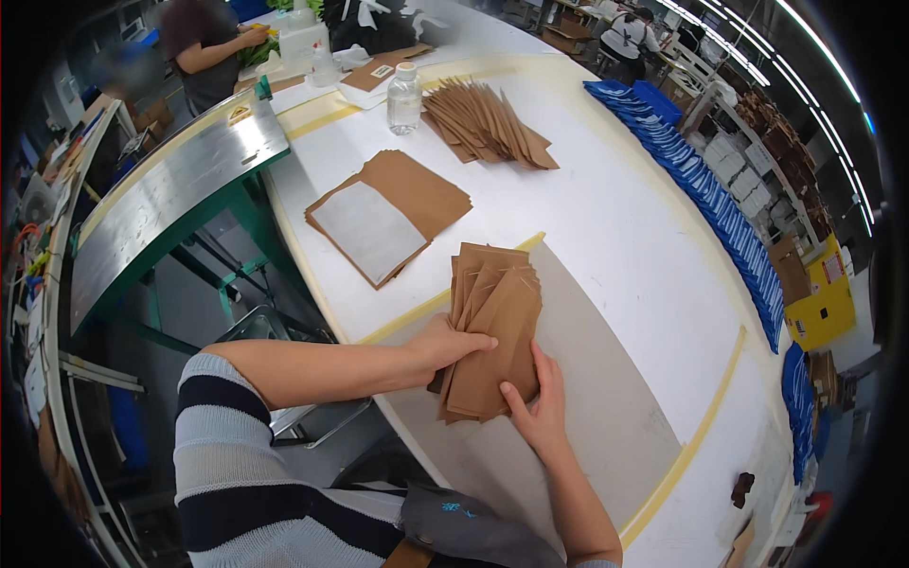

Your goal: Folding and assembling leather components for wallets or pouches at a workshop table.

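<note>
Left grip: my left hand (445, 343) lies on the near left edge of the brown paper stack (492, 331), fingers spread flat over the top sheet, thumb tucked at the side; it is pressing and grasping the stack.
Right grip: my right hand (538, 402) clasps the near end of the same stack, thumb on top, fingers curled underneath.
Stack: fanned brown paper pieces resting on the white tabletop (625, 237), between both grips and reaching away from them.
Beyond the grips: a flat brown sheet pile with a pale grey liner sheet (371, 230) on top, well apart from my left grip.
Further off: a second fanned pile of brown pieces (488, 123), and just beside it a clear plastic bottle (403, 97) standing upright.
Right of the grips: yellow tape lines (696, 431) on the tabletop; a long row of blue items (720, 199) along the far edge.
Left of the grips: a metal chute on a green frame (170, 199).
Far end: another person (204, 47) at work; I cannot tell what they hold.
</note>
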A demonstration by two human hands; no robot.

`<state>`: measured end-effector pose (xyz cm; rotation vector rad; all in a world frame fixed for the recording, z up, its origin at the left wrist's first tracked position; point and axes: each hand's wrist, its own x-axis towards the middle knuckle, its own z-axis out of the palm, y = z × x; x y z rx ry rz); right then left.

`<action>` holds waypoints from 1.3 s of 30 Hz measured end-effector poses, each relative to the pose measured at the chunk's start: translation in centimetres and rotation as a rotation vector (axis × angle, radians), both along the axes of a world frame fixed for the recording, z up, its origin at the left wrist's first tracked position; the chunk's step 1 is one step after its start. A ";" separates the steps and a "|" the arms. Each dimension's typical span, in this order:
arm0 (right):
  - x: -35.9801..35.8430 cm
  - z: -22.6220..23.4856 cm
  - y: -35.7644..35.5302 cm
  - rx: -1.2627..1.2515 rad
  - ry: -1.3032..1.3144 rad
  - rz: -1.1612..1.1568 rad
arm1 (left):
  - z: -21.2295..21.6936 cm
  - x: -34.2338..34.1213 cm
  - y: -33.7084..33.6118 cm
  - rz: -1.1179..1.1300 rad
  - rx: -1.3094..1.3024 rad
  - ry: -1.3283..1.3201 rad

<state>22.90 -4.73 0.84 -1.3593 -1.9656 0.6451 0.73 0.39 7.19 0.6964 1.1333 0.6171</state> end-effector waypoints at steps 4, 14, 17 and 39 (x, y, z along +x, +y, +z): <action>3.5 0.4 -3.3 -0.096 0.236 -0.203 | 0.2 1.6 4.5 -0.078 0.030 -0.025; 5.5 0.4 -7.2 0.036 -0.185 -0.426 | 2.1 8.3 35.3 0.523 0.962 -0.080; 5.3 0.0 -7.0 0.051 -0.217 -0.437 | -0.8 6.1 40.0 0.724 0.874 0.670; 19.8 1.8 -24.9 -0.125 1.007 -1.014 | -4.9 3.5 22.0 -0.558 1.440 1.680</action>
